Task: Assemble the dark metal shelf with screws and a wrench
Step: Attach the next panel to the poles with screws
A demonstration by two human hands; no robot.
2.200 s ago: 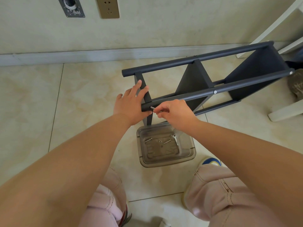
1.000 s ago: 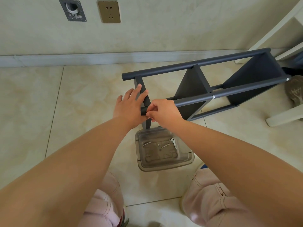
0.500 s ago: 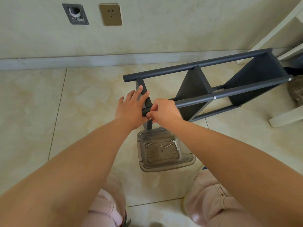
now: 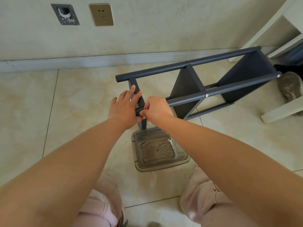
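Observation:
The dark metal shelf (image 4: 188,86) lies on its side on the tiled floor, its rails running off to the right. My left hand (image 4: 125,106) rests flat against the near end panel and clasps the end of the front rail. My right hand (image 4: 155,108) is pinched at that same rail end; whatever its fingertips hold is hidden. Just below, a clear plastic box (image 4: 139,164) holds two loose screws (image 4: 144,143), a small nut and a small silver wrench (image 4: 170,142).
A wall with a skirting board, a socket (image 4: 101,14) and a metal wall plate (image 4: 65,13) is close behind. White furniture legs (image 4: 278,112) and a shoe (image 4: 289,89) stand at the right. My knees in pink trousers are at the bottom.
The screw that showed in my right fingers earlier is now hidden as that hand closed in on the rail end. My left hand has stayed on the shelf end.

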